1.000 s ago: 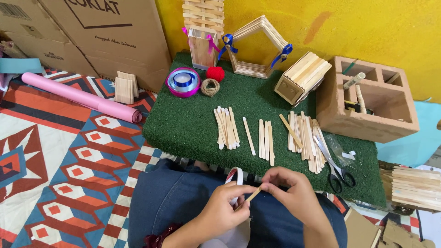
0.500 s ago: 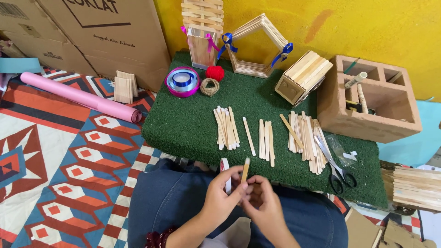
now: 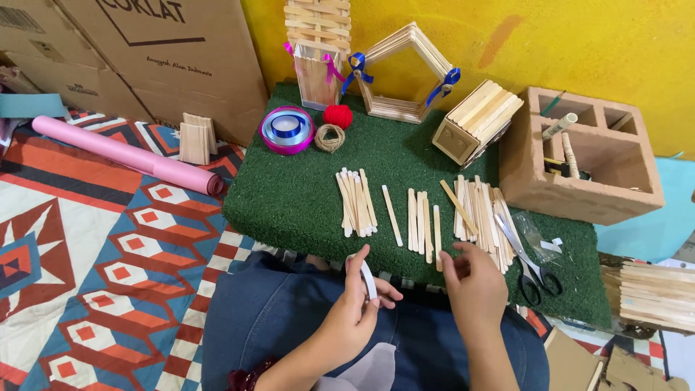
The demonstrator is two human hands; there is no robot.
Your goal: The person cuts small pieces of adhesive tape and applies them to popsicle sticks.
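My left hand (image 3: 356,311) is over my lap and grips a small white roll of tape (image 3: 367,279), held upright between thumb and fingers. My right hand (image 3: 474,284) hovers at the near edge of the green turf mat (image 3: 304,192), fingers apart and holding nothing. Its fingertips are next to a row of loose wooden craft sticks (image 3: 422,228). Another bundle of sticks (image 3: 356,201) lies left of them and a bigger pile of sticks (image 3: 481,213) to the right. Black-handled scissors (image 3: 532,264) rest beside that pile.
At the mat's back stand a stick tower (image 3: 315,43), a pentagon stick frame (image 3: 405,69) with blue ribbons, a stick box (image 3: 478,119), a ribbon spool (image 3: 288,129), twine and a red ball. A wooden organiser (image 3: 579,156) sits right. A pink paper roll (image 3: 130,156) lies left.
The stick that both hands held upright is gone from them. My right hand has moved off to the right toward the mat's sticks, and my left hand keeps the tape roll.
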